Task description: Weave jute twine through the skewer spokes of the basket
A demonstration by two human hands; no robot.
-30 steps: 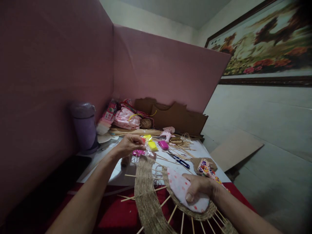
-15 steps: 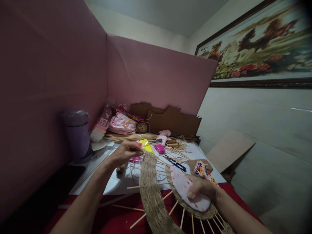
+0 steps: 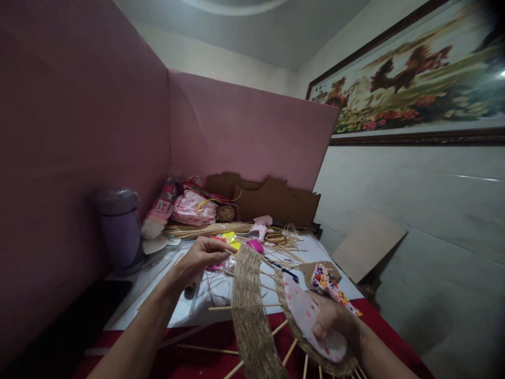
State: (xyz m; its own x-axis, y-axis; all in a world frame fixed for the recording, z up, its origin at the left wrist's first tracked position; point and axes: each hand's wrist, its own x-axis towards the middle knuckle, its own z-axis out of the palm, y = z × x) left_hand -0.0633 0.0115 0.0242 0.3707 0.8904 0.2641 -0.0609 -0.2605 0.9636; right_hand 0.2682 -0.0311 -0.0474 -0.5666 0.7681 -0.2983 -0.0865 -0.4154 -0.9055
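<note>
Woven twine band (image 3: 250, 310) held above the bench's (image 3: 183, 314) near edge. Left hand (image 3: 205, 253): fingers pinched at 1 stick's (image 3: 231, 251) end. Right hand (image 3: 334, 320): fingers clamped on the spotted panel (image 3: 296, 301). Risk: uneven pulling could work sticks loose.

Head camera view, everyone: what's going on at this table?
A person's right hand grips a spotted cloth panel edged by a twine rim. The left hand pinches what looks like a stick end beside the top of the outer twine band. Thin sticks bridge the gap between band and rim.
</note>
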